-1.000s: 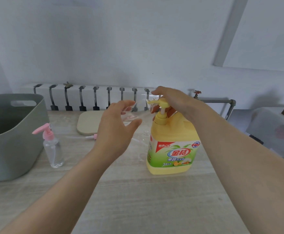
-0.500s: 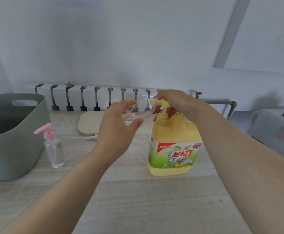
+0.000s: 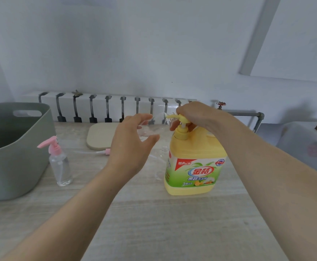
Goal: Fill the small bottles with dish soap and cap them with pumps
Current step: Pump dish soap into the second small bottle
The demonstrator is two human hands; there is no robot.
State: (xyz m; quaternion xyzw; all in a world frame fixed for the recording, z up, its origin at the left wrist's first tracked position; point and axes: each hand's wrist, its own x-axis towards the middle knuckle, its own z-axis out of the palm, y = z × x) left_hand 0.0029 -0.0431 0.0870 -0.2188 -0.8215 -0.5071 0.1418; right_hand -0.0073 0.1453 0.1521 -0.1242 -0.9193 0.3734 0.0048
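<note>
The left hand point(image 3: 129, 147) holds a clear bottle point(image 3: 154, 127) up over the bench point(image 3: 154, 223); its fingers point(image 3: 142, 117) and thumb curl round the bottle. The bottle tips on its side, with its mouth right at the spout of the yellow pump point(image 3: 180, 117). That pump sits on top of the soap jug point(image 3: 193, 166), which stands on the bench a bit right of the middle.

The right hand point(image 3: 195, 113) is on the pump. A second ago its fingers lay flatter and stuck out more; now they bend down over the pump head with the thumb under it, so they grip it. The white stem under the head shows, so the pump looks up, not pushed down. The bottle and the jug have hardly moved.

I think a push comes next, and soap should squirt into the bottle. It looks clear, so I cannot tell if any soap is in it yet. The mouth is small; if it slips off the spout, soap may drip on the bench.

On the left a capped bottle point(image 3: 60, 166) with a pink top stands near the grey tub point(image 3: 22, 157). A loose pink pump point(image 3: 105, 152) lies by the far mat point(image 3: 101, 136); an open spare bottle point(image 3: 162, 161) stands just left of the jug. So I think most of the job is left to do.
</note>
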